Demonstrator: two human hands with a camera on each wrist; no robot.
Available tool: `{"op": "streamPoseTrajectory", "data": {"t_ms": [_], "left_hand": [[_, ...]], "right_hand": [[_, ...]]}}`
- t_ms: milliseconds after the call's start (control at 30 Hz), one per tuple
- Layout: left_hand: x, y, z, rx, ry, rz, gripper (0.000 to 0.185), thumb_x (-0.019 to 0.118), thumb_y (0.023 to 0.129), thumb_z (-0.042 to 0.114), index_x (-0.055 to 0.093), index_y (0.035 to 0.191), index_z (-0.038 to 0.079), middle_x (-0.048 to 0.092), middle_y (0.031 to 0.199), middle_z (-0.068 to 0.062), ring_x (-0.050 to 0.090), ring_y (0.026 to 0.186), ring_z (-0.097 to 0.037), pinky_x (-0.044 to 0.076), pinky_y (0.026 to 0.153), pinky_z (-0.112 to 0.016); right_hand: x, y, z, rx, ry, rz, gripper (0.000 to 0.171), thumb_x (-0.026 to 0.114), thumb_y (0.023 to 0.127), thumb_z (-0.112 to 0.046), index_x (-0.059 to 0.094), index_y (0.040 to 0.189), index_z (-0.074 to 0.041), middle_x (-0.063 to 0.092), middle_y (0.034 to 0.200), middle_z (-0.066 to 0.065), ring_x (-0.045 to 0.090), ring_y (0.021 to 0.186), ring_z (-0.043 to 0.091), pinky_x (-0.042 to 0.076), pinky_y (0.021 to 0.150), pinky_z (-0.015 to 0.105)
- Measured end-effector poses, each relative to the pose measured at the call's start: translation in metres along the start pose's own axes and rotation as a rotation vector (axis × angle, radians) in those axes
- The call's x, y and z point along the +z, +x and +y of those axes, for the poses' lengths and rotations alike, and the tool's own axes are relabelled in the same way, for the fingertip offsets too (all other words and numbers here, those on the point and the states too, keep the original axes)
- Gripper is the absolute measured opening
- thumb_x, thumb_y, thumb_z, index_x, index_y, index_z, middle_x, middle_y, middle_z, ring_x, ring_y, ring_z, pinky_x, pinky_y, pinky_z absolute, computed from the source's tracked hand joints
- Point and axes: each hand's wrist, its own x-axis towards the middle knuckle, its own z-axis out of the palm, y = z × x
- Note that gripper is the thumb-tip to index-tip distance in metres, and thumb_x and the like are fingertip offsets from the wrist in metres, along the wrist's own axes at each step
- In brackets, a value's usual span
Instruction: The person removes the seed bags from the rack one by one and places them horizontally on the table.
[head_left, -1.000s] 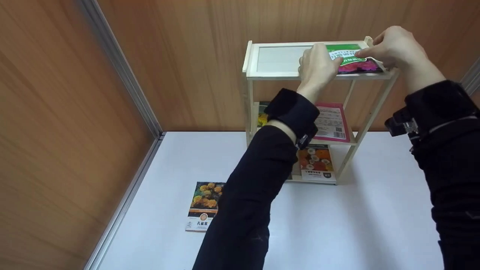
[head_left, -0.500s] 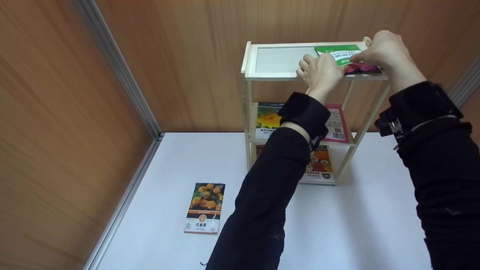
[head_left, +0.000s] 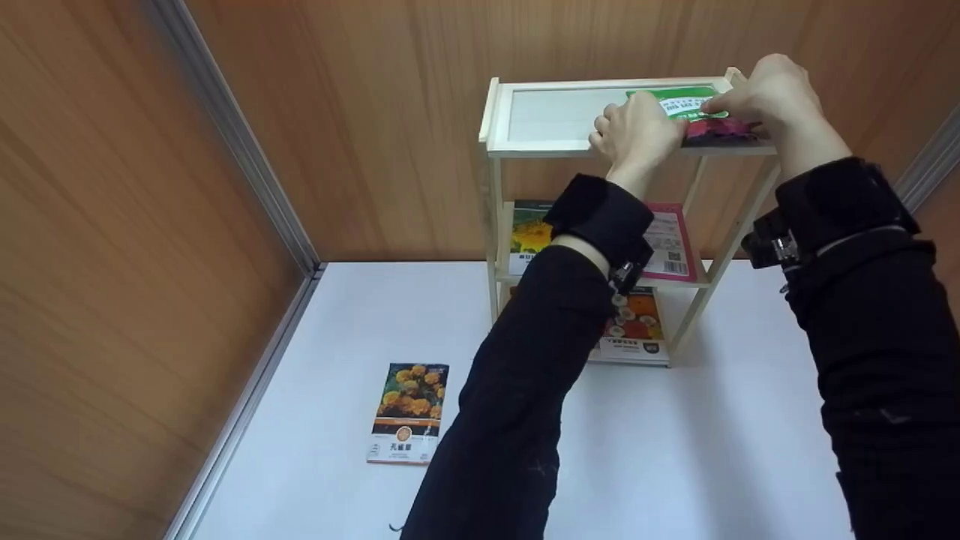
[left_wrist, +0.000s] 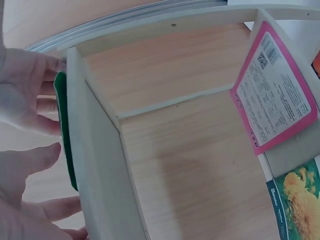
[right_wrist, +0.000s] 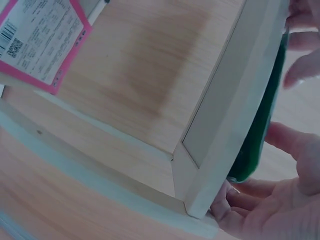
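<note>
Both hands are up at the top tier of a small wooden shelf [head_left: 525,146], working a green seed packet [head_left: 679,101] that lies flat on that tier toward its right end. The left hand [head_left: 637,135] has its fingers curled over the front rail at the packet's left edge; the left wrist view shows fingers on both sides of the green edge, so it seems to pinch the packet, though the contact is blurred. The right hand [head_left: 772,94] presses down on the packet's right part with bent fingertips, thumb tucked near the shelf's back right corner post. Below the hands, on the middle tier, a pink-bordered packet [head_left: 667,244] lies beside a yellow flower packet [head_left: 529,236]; lower still, an orange flower packet [head_left: 637,330] sits on the bottom tier. Well down and left of the hands, a marigold packet [head_left: 406,412] lies flat on the white table [head_left: 712,450].
</note>
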Motion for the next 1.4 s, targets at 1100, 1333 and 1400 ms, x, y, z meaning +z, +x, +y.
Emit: {"op": "streamPoseTrajectory", "data": {"t_ms": [1100, 1333, 1400], "left_hand": [[-0.050, -0.016, -0.080, 0.074, -0.833, -0.157, 0.011, 0.067, 0.077, 0.003, 0.065, 0.086, -0.003, 0.062, 0.080, -0.007, 0.061, 0.066, -0.015, 0.050, 0.055, -0.020], [-0.046, -0.033, -0.106, 0.122, -0.929, -0.183, 0.015, 0.065, 0.078, 0.003, 0.064, 0.092, -0.003, 0.064, 0.081, -0.010, 0.062, 0.070, -0.017, 0.051, 0.060, -0.024], [-0.041, -0.039, -0.113, 0.145, -0.952, -0.181, 0.014, 0.066, 0.078, 0.002, 0.064, 0.091, -0.003, 0.063, 0.081, -0.011, 0.061, 0.069, -0.017, 0.052, 0.059, -0.026]], "right_hand": [[0.026, -0.037, 0.016, -0.120, 0.901, -0.019, 0.025, 0.077, 0.065, -0.019, 0.063, 0.083, -0.009, 0.043, 0.098, 0.006, 0.058, 0.069, 0.009, 0.050, 0.058, 0.017], [0.056, -0.054, 0.027, -0.211, 1.121, 0.025, 0.029, 0.080, 0.061, -0.016, 0.065, 0.083, -0.004, 0.058, 0.080, 0.007, 0.060, 0.063, 0.012, 0.050, 0.055, 0.019], [0.069, -0.058, 0.031, -0.236, 1.151, 0.049, 0.029, 0.079, 0.062, -0.015, 0.065, 0.084, -0.003, 0.059, 0.077, 0.007, 0.059, 0.063, 0.012, 0.049, 0.053, 0.019]]}}
